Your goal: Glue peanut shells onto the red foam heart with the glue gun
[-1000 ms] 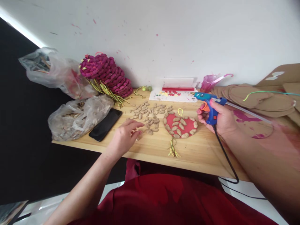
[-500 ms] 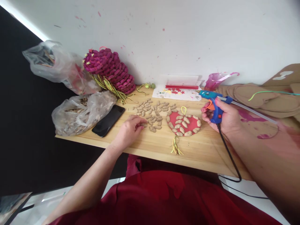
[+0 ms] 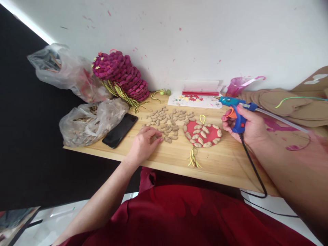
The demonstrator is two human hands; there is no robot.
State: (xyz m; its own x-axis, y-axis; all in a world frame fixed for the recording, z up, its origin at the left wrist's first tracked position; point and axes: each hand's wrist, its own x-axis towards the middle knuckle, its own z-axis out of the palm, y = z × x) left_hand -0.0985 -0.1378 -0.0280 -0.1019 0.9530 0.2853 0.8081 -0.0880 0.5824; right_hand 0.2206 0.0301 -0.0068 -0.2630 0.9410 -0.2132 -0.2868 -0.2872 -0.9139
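My right hand (image 3: 247, 124) is wrapped round a blue glue gun (image 3: 240, 120), its nozzle pointing left and a clear glue stick out of its back. Left of it on the table lies a red heart-shaped piece (image 3: 212, 133) with peanuts round its rim and in its middle, a yellow loop on top and a yellow-green tassel (image 3: 194, 159) below. My left hand (image 3: 145, 141) rests at the near left edge of the loose peanuts (image 3: 167, 128), fingers curled and bunched; what they hold, if anything, is hidden.
A black phone (image 3: 120, 130) and a plastic bag of shells (image 3: 89, 124) lie left. Behind stand purple peanut pieces (image 3: 128, 77), white paper with stars (image 3: 176, 99) and a pink-stained cup (image 3: 234, 87). Brown cardboard shapes (image 3: 297, 106) are at right; a black cord (image 3: 252, 165) hangs over the front edge.
The whole view has shifted slightly. My left hand's fingers have moved a little among the near peanuts; my right hand still holds the glue gun much as before.
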